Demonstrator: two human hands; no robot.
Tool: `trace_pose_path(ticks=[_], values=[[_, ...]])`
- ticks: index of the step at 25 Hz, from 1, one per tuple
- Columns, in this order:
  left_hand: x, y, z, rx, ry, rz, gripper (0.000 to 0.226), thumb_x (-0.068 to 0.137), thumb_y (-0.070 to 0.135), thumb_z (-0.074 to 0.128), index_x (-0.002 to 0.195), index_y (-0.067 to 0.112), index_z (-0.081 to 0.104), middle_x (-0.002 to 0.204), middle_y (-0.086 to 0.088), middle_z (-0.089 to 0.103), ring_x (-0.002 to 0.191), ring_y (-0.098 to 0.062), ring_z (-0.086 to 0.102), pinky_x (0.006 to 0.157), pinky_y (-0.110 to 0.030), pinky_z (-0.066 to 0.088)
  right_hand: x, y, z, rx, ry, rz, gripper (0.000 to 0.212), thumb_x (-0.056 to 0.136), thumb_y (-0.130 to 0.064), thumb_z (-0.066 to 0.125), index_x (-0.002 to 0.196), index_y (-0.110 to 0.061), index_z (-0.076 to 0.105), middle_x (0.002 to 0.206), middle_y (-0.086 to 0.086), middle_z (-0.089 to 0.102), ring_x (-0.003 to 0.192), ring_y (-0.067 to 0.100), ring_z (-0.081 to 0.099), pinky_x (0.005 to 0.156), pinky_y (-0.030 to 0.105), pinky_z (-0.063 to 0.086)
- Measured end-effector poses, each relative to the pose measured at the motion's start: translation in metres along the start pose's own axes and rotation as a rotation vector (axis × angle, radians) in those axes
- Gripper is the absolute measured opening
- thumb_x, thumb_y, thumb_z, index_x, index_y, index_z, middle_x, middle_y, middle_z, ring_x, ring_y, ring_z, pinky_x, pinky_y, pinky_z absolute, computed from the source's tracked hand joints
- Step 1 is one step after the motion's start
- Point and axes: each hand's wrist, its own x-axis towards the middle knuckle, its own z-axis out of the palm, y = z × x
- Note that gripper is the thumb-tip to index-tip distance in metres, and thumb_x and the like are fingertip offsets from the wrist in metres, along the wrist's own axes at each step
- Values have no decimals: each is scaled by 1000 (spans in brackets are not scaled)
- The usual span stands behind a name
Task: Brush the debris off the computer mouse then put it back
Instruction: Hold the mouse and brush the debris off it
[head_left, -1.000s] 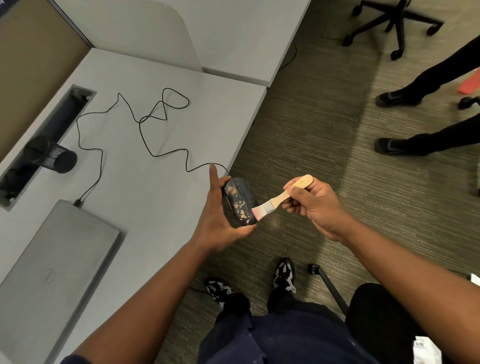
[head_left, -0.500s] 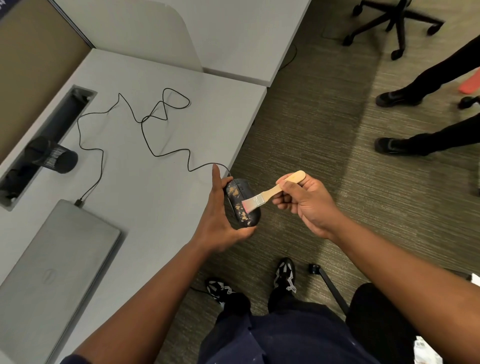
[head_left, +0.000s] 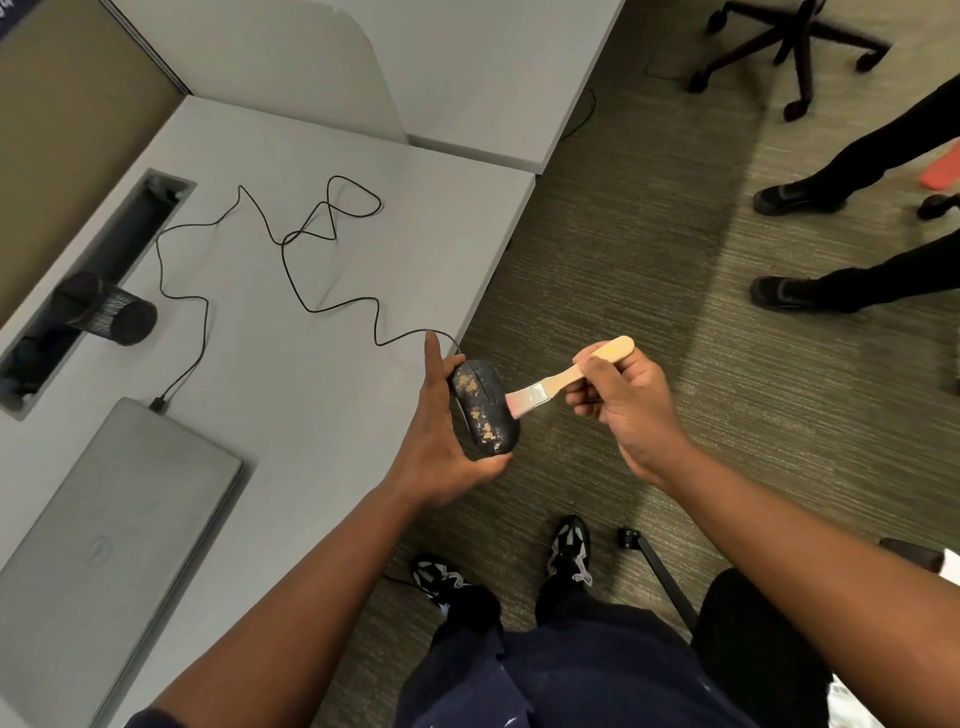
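The left hand (head_left: 436, 447) is cupping the mouse (head_left: 484, 408) just past the desk (head_left: 291, 395) edge, over the carpet, fingers curled round it. The right hand (head_left: 628, 405) is pinching the brush (head_left: 566, 382), bristles touching the mouse's right side. Tan debris (head_left: 480, 415) is clinging on top; a hard stroke could tug the cable (head_left: 332, 306) or loosen the grip.

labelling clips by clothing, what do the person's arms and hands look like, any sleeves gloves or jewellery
Both forearms are bare up to the frame's bottom edge. The left hand and the right hand wear no gloves, and no rings, watch or bracelet show on the fingers or wrists. A dark navy sleeve edge shows high on the left arm at the bottom edge; the right arm's sleeve is out of view.
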Motion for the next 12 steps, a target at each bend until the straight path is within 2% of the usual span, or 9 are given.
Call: trace_pose_path(ticks=[3,6,7,9,10,12], values=[[0,0,0,-1,1,-9,162,66,23,101,153,52,-34,158,2,32,141,-7,46,106,-6,41,0,6,0,-165,62,-139,12,103,-19,56,93,-21,64,82,2,67,72,13,65,68,37,53],[-1,1,-1,-4,9,-9,162,67,24,100,152,54,-34,159,1,32,141,-7,46,108,-7,40,-4,10,0,-308,-11,-250,12,100,-28,56,91,-25,63,78,11,63,67,26,58,60,46,49],[-2,2,-1,-6,11,-8,162,67,24,100,152,54,-34,159,1,32,141,-7,46,108,-8,41,-5,10,0,-381,-36,-290,13,101,-28,56,91,-24,63,74,10,62,62,24,54,55,43,46],[-3,3,-1,-8,13,-7,162,67,25,100,154,51,-33,159,3,33,140,-6,47,108,-9,42,-9,10,3,-507,-91,-354,14,104,-23,56,93,-19,63,64,-6,57,52,4,46,48,23,36],[-3,4,-1,-9,13,-5,161,66,25,100,155,51,-32,157,6,34,140,-4,47,108,-9,41,-9,11,3,-554,-119,-369,13,105,-21,56,94,-17,63,61,-11,55,50,2,45,49,16,33],[-3,6,-1,-16,5,0,160,66,27,100,156,50,-29,152,18,34,139,1,46,107,-9,41,-10,12,3,-641,-187,-366,14,105,-21,57,97,-14,65,59,-19,56,50,1,47,50,12,33]])
